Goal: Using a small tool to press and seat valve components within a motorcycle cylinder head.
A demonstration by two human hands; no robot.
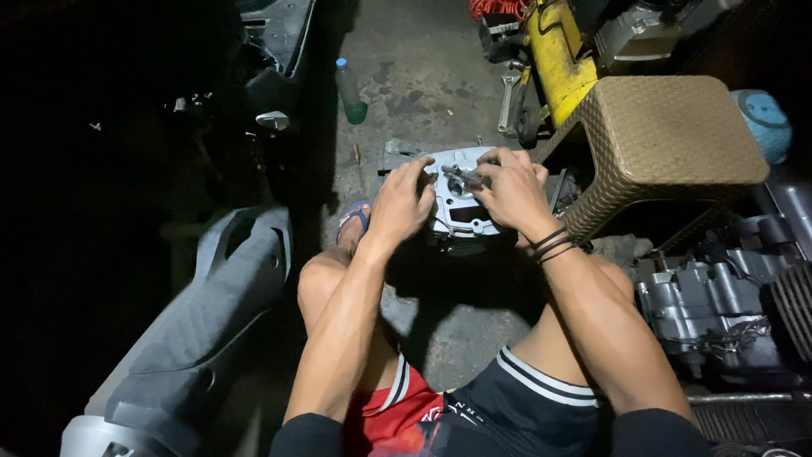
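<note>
- The cylinder head (457,199), a pale metal casting, sits on the concrete floor (423,76) between the person's knees, straight ahead of the camera.
- The left hand (399,203) rests on the head's left side; its fingers (420,173) are bent and spread over the top left edge, touching the metal. Whether they pinch anything small I cannot tell.
- The right hand (507,190) lies over the head's upper right part, fingers curled inward around a small dark metal part (461,176) that pokes out leftward from the fingertips, just above the head's round opening.
- That part lies between the two hands, its free end near the left fingertips; whether it touches them I cannot tell.
- The head's lower front face, with its openings, shows below both hands, uncovered.
- Black bands (554,244) ring the right wrist.
- A woven brown stool (668,135) stands just right of the right hand.
- An engine block (719,313) lies on the right, beside the right thigh.
- A grey scooter panel (203,330) lies left of the left leg.
- A plastic bottle (350,91) with green liquid stands on the floor beyond the head, to the left.
- A spanner (507,100) lies near a yellow machine (560,59) at the top.
</note>
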